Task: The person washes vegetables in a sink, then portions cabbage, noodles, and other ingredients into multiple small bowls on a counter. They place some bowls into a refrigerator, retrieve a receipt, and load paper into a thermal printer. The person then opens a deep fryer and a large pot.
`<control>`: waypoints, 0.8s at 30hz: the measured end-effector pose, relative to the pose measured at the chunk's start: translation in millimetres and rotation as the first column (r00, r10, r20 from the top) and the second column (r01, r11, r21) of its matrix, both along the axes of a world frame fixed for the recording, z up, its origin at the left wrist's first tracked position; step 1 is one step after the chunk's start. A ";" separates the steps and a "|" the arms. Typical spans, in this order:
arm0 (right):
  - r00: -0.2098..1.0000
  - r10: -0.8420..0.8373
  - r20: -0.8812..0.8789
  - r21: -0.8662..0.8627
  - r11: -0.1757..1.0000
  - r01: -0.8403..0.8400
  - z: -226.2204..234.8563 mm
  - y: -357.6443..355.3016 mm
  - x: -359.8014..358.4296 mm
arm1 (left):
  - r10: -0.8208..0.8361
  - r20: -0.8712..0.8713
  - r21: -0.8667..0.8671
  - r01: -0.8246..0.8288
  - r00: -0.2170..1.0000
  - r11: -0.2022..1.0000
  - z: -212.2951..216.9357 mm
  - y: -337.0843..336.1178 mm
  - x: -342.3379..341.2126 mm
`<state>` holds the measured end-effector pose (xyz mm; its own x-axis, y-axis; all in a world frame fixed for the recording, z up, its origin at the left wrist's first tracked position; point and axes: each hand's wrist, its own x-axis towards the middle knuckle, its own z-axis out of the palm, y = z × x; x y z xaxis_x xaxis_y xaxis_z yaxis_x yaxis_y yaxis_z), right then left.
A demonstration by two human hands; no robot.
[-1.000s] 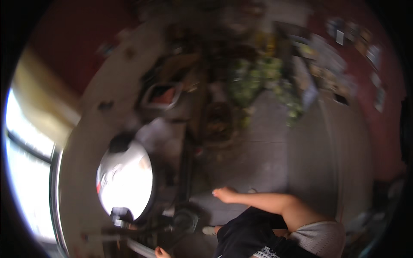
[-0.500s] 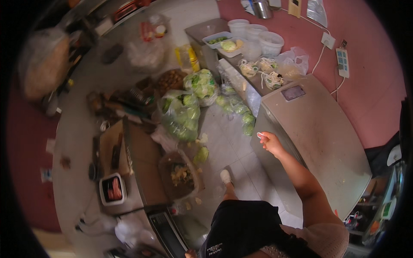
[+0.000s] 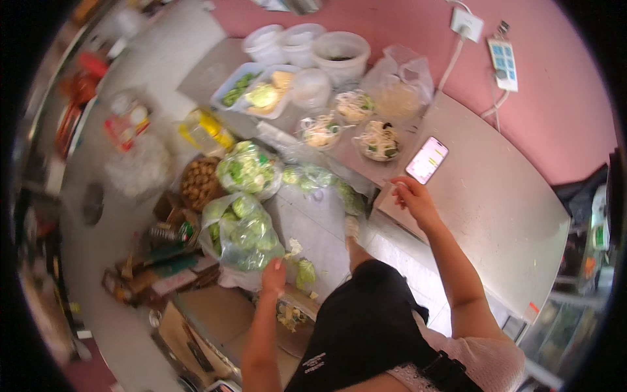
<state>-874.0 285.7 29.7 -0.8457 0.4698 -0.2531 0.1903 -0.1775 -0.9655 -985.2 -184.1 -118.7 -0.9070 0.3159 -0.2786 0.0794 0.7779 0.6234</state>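
My right hand (image 3: 413,201) is over the near corner of the counter (image 3: 486,215), just below a phone (image 3: 427,160) with a lit screen. Its fingers are bent together in a pinch; what is between them is too small to make out. My left hand (image 3: 273,277) is smeared by motion, beside a clear bag of green cabbages (image 3: 243,232) on the floor. Beyond the phone are clear bowls of noodles with greens (image 3: 379,140) and a knotted plastic bag (image 3: 400,85).
White tubs (image 3: 339,55) and trays of cut vegetables (image 3: 266,95) line the wall side. A bag of lettuce (image 3: 248,168), a box of brown round produce (image 3: 201,181) and loose leaves (image 3: 305,273) are on the floor. A power strip (image 3: 503,64) hangs on the pink wall.
I have stepped forward, closer to the noodle bowls. My right hand has come to the phone, whose screen is now lit. My left hand has risen from the lower edge to beside the cabbage bag.
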 end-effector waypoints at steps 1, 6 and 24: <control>1.000 0.019 -0.004 -0.017 1.000 -0.019 -9.2 0.2 -13.1 | 0.046 0.047 0.258 -0.056 0.998 0.964 -2.8 35.0 -33.8; 0.994 -0.047 0.100 -0.286 0.955 0.074 -21.0 -21.1 -62.1 | -0.291 0.103 0.352 0.238 0.951 0.905 65.6 261.4 -135.8; 0.876 -0.445 0.188 -0.202 0.855 0.478 -1.9 3.5 -129.2 | -0.576 0.221 0.637 0.330 0.787 0.697 117.0 451.8 -197.1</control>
<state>-1003.2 289.2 27.8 -0.4981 0.7103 -0.4974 0.1501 -0.4944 -0.8562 -1182.3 267.7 -1.7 -0.4645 0.8614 -0.2057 -0.0051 0.2296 0.9733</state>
